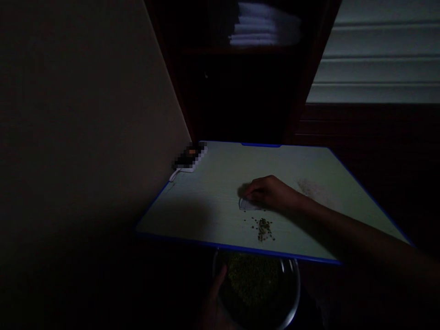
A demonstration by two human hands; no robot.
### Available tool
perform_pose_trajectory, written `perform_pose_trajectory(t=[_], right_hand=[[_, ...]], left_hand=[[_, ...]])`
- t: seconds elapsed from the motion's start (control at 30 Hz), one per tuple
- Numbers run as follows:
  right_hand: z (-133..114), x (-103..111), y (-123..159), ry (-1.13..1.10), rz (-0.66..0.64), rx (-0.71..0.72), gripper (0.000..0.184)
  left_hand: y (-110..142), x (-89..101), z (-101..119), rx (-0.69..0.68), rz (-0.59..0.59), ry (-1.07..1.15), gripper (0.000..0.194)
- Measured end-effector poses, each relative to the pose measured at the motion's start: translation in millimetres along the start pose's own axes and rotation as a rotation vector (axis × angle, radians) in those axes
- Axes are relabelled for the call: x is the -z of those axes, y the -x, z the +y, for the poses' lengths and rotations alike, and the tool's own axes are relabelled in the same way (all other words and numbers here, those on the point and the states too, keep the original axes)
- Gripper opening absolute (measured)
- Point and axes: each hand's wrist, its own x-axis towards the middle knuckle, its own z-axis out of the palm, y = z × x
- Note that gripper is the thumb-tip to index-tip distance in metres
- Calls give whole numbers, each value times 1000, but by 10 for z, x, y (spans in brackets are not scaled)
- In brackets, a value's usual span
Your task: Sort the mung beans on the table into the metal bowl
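My right hand (270,190) is over the table (192,197), its fingers pinched on a small, flat, pale card-like piece (244,204) that rests against the tabletop. Just in front of it lies a loose cluster of small dark greenish seeds (264,229), with a few strays around. Below the table's near edge, my left hand (217,298) grips the left side of a round metal bowl (294,307), thumb at the rim. Many small green seeds (252,279) lie in the bowl. The table edge hides the bowl's far rim, and darkness hides most of my left fingers.
A phone-like device (190,156), partly pixelated, lies at the far left corner with a white cable (174,174). A pale powdery smear (312,189) marks the right side. A wall (103,114) borders the left; a dark shelf with folded white cloths (261,27) stands behind.
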Motion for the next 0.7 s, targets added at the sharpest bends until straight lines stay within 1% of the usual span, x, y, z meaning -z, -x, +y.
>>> perform_pose_trajectory(t=[0.03, 0.1, 0.2, 0.27, 0.37, 0.47, 0.57, 0.7], right_hand=[[-1, 5, -24, -22, -32, 39, 18], [14, 23, -49, -53, -87, 116, 21], [60, 65, -24, -70, -131, 205, 24], [84, 101, 36, -67, -138, 233, 25], [89, 158, 179, -54, -127, 238, 20], [47, 198, 366, -30, -87, 220, 17], [-21, 217, 570, -5, -51, 195, 19], [-120, 213, 816, 58, -10, 217, 20]], left_hand=[[13, 12, -51, 51, 30, 92, 31], [18, 42, -171, 144, 77, 263, 34], [-8, 83, -402, 271, 113, 463, 34], [-26, 81, -572, 353, 133, 589, 31], [-35, 28, -767, 417, 214, 811, 24], [-45, -37, -806, 444, 269, 889, 24], [-91, -85, -739, 490, 234, 936, 24], [-180, -140, -696, 467, 169, 950, 24]])
